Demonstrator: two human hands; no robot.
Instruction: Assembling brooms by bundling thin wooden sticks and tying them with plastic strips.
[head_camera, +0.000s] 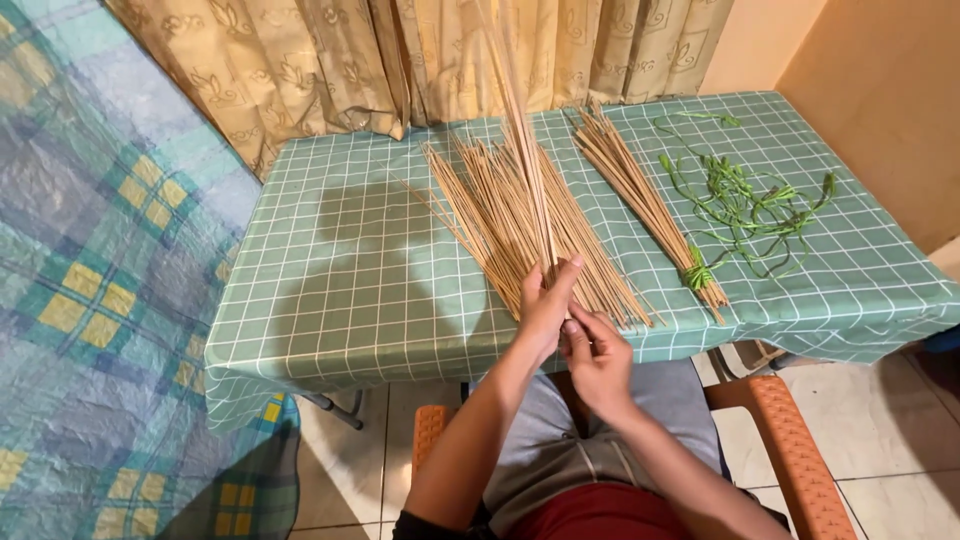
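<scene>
A loose pile of thin tan sticks (500, 200) lies spread on the green checked tablecloth (350, 280). My left hand (545, 305) grips a few upright sticks (520, 110) by their lower ends, above the table's front edge. My right hand (595, 355) sits just below and to the right, its fingers pinching the bottom of the same sticks. To the right lies a bundle of sticks (645, 200) tied at its near end with a green strip (698, 275).
Loose green ties (745, 200) are scattered on the table's right side. Patterned beige curtains (400, 50) hang behind. A checked blue bedspread (90, 280) fills the left. I sit in an orange-armed chair (790, 450) on a tiled floor.
</scene>
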